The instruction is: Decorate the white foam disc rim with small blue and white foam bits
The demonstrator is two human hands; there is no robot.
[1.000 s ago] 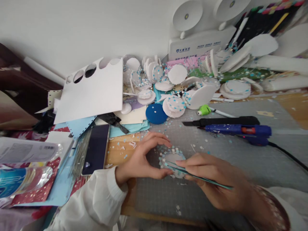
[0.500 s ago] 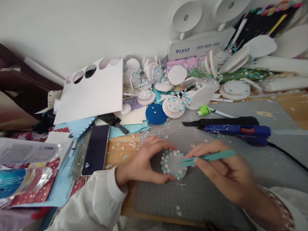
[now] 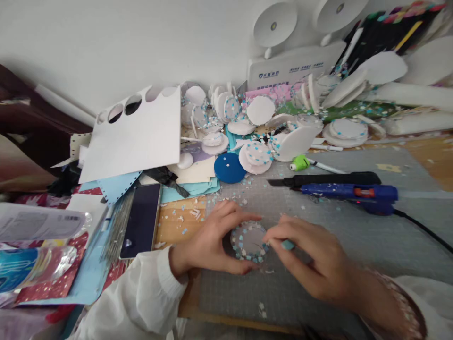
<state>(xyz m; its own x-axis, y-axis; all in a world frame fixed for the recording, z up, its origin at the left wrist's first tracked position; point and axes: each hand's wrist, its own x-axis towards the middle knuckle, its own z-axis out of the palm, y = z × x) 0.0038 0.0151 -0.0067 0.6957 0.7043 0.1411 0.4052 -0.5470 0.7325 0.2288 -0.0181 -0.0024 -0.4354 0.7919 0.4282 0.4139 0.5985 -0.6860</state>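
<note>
A small round disc [image 3: 252,241] with pale blue and white star-like bits around its rim lies on the grey cutting mat [image 3: 233,297]. My left hand [image 3: 221,238] curves around its left side, thumb and forefinger at the edge. At the disc's right edge, the thumb and forefinger of my right hand [image 3: 307,257] pinch together; whatever is between their tips is too small to make out. Teal tweezers [image 3: 288,244] are tucked in that same hand, mostly hidden, with only a short piece showing.
Beyond the hands lie a blue glue gun [image 3: 347,191] with its cord and a black craft knife [image 3: 329,178]. A blue disc [image 3: 230,168] and several decorated white foam discs [image 3: 255,156] fill the back. To the left are a phone [image 3: 140,221] and a white board [image 3: 138,137].
The tweezers have swung back from over the disc into my right palm, and the right fingertips now meet the disc's edge. The disc has shifted slightly left, deeper into my left hand.
</note>
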